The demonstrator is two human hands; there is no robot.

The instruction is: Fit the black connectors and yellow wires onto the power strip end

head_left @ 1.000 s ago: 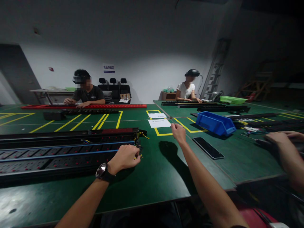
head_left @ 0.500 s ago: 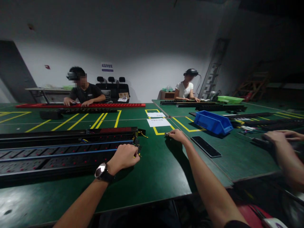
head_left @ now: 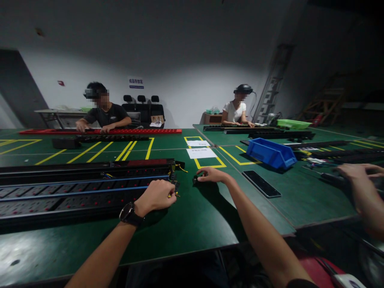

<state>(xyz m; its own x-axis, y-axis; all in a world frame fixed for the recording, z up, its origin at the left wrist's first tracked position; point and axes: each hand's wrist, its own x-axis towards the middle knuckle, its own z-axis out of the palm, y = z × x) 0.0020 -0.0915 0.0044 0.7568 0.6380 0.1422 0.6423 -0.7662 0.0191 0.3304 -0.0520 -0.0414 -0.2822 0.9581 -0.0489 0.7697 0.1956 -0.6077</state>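
My left hand, with a watch on the wrist, is closed at the right end of the long black power strips. Yellow wire ends poke out by its fingertips; what it grips is too small to make out. To the right, my right hand pinches a small dark part just above or on the green table. Blue lines run along the strips, which carry red dots. More yellow wires stick out at the strip ends, between my two hands and a little behind them.
A phone and a blue bin lie right of my right hand. Paper sheets lie ahead. Another person's hands work at the far right. Two people sit across the table, by a red rail and black strips.
My right hand has moved left, toward my left hand, with the small dark part now showing at its fingertips. My left hand stays at the strip ends, its wrist slightly turned.
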